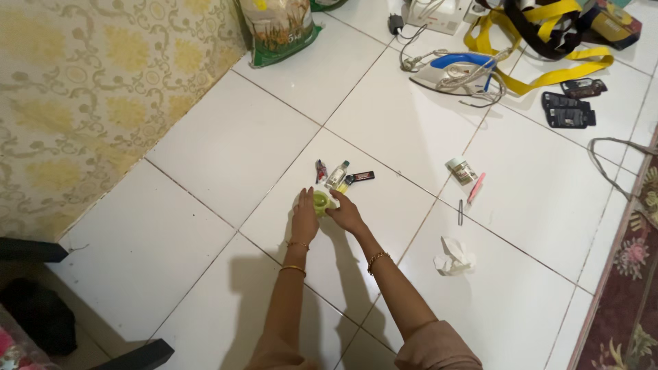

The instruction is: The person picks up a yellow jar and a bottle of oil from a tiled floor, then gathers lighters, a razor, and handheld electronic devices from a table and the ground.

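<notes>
White floor tiles (226, 144): both hands (305, 218) seemingly grip a green jar (321, 201).

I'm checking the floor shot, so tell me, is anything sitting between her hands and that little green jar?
Nothing visible does. The left hand and right hand are already on the green jar, one at each side. The small clear bottle and the other small items lie just beyond it on the white tiled floor.

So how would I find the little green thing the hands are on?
Start at the white tiled floor and follow both arms to where the left hand and right hand meet. Between them sits the small round yellow-green container. The clear bottle and other bits just beyond it are slimmer and not green.
</notes>
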